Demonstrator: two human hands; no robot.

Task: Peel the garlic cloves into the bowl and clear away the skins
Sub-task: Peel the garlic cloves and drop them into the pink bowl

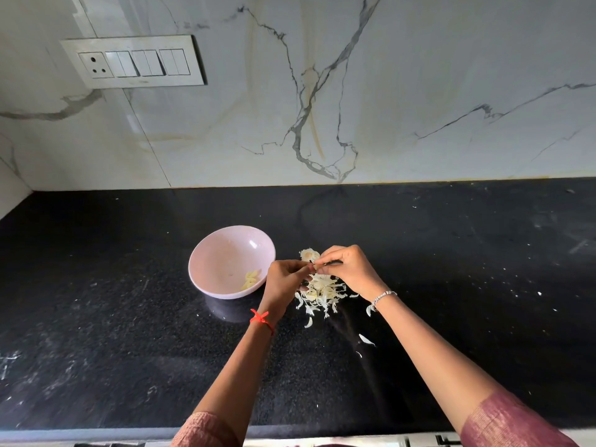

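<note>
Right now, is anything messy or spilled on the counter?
Yes: garlic skins lie heaped on the black counter beside the bowl, and a few loose skins lie scattered toward the near edge. The bowl stands upright, peeled cloves inside.

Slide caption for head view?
Left hand and right hand peel a garlic clove over the skin pile beside a pink bowl.

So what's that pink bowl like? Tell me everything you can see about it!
The bowl is round, pale pink, smooth and shiny, maybe plastic. It stands upright on the black countertop, left of the pile of garlic skins. A few peeled cloves lie inside, low by its right wall; the rest looks nearly bare. The left hand is close beside its right rim; I cannot tell if they touch.
</note>
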